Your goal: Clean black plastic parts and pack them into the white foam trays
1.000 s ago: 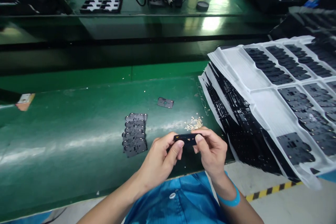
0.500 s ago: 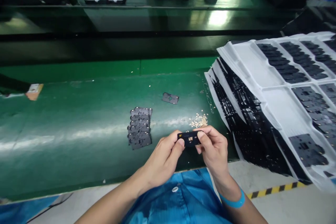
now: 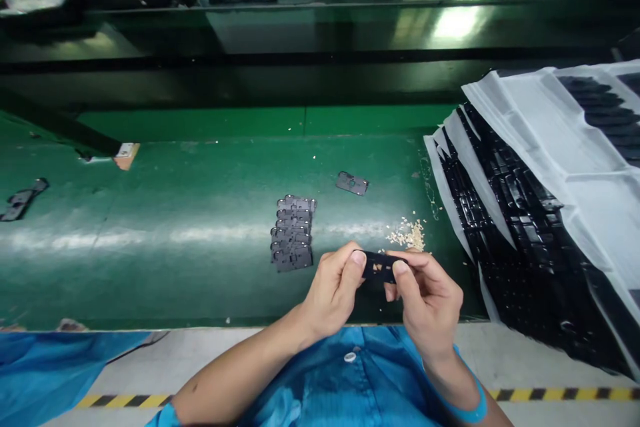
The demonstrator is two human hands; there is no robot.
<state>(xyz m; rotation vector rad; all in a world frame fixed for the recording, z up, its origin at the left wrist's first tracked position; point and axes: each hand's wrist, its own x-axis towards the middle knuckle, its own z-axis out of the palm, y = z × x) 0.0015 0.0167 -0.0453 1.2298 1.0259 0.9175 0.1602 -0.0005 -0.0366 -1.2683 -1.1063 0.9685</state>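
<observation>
Black plate (image 3: 379,268), thin and pierced by small openings, held just above the near side of a green table (image 3: 175,280), between left hand (image 3: 334,290) and right hand (image 3: 431,300). Grip narrow at both ends, thumbs and fingers closed on the plate; firmness impossible to tell, the fingertips beneath being mostly hidden. Foremost risk, in all likelihood: slipping of the plate, owing to a pinch at the ends alone with the middle unsupported. Also possible: bending or cracking, from uneven pressing of the thumbs across the openings. Lesser risk: scattering of the pale chips (image 3: 409,235), heaped just beyond the right hand, through a brush of the knuckles; likewise disturbance of the overlapping row of plates (image 3: 293,233), near the left hand, through a sideways swing. Single plate (image 3: 352,183) lying apart, farther off. Pose: both forearms reaching forward and inward from the body; left thumb laid over the left end; right thumb bent onto the right end, fingers curled behind; blue band (image 3: 477,409) around the right wrist.
</observation>
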